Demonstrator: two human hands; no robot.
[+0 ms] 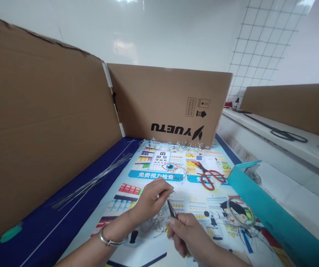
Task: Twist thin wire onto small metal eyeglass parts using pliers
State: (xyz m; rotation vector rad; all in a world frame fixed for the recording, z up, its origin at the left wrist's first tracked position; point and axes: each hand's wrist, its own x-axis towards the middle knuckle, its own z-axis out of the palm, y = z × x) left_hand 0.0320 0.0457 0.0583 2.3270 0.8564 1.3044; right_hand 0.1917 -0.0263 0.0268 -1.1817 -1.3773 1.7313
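Note:
Over the printed table cover [148,244], my left hand [152,196] is closed in a pinch near the middle, on what seems to be thin wire. To its lower right, my right hand [187,233] is wrapped round a pair of pliers [172,209]. The pliers' dark jaws point up and left, close to my left fingertips. Loose thin silvery wire [159,222] lies tangled beneath and between the hands. The wire's end at my left fingertips is too small to make out.
Red-handled scissors [211,178] lie beyond my right hand. A wire coil [241,212] sits at right, beside a teal box [276,211]. Long straight wires [95,180] rest on the left. Cardboard panels [170,100] stand at the back and left. Twisted wire pieces [176,145] line the back.

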